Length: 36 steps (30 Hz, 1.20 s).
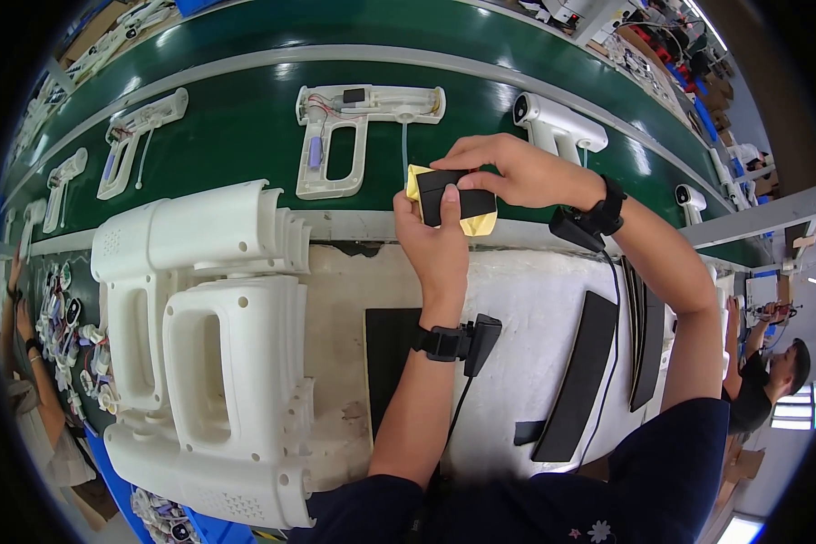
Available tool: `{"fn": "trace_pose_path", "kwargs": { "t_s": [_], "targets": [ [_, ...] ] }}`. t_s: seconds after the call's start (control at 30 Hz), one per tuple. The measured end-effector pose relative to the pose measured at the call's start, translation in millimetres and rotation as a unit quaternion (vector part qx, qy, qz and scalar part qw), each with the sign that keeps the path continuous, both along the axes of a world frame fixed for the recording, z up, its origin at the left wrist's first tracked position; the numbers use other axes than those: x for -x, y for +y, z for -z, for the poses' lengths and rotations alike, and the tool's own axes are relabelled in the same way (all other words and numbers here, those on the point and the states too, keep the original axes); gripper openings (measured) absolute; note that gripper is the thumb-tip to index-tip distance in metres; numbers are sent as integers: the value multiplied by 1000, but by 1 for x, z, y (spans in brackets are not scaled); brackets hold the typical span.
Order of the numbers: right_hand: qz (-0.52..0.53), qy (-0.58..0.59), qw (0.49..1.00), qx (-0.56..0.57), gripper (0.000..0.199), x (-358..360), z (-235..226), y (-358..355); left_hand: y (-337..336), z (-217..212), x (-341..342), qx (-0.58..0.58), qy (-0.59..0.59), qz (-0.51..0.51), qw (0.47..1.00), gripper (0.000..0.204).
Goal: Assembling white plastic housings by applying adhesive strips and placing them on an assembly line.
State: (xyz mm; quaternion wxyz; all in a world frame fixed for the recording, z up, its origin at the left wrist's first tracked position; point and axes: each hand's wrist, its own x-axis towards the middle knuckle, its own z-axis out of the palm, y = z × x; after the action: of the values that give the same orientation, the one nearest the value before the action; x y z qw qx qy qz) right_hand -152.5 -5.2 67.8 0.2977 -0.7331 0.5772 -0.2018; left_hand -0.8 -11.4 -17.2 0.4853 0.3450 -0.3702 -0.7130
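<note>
Along the left edge of the counter (pixel 512 299), stacked white shells (pixel 247 363) block the way; past the far edge, the green belt (pixel 240 136) has free room between open housings (pixel 390 102).

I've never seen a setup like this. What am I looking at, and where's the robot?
There is no robot here: these are a person's own bare hands. The single picture comes from a wide fisheye camera worn on the head, looking down, so straight edges bend. The left hand and right hand together grip a black piece with a yellow sheet behind it. Each wrist wears a black strap. On the bench, white shells are stacked at left, and black strips lie at right. Beyond, a green surface carries white handled housings.
</note>
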Motion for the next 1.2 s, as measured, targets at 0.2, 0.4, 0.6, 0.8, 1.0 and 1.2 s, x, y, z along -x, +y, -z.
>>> {"fn": "trace_pose_path", "kwargs": {
  "t_s": [0.2, 0.4, 0.6, 0.8, 1.0, 1.2],
  "targets": [
    [-43, 62, 997, -12, 29, 5, -8, -15, -1, 2, 1, 5, 52, 1, 999, 28],
    [-57, -9, 997, -43, 25, 5, -12, -32, -5, -3, -2, 2, 93, -21, 995, 25],
    [-20, -44, 998, 42, 25, 14, 1, -75, -8, 6, -3, -97, 69, 12, 993, 25],
    [-157, 92, 967, 177, 43, -28, 34, -118, 8, 13, 0, -10, -67, 370, 927, 39],
    [-180, 134, 955, 196, 59, -29, 52, -123, 10, 6, 2, 135, -185, 410, 883, 46],
    [-170, 171, 954, 177, 67, -34, 64, -117, 10, 11, 1, 142, -180, 407, 884, 46]
  ]
}}
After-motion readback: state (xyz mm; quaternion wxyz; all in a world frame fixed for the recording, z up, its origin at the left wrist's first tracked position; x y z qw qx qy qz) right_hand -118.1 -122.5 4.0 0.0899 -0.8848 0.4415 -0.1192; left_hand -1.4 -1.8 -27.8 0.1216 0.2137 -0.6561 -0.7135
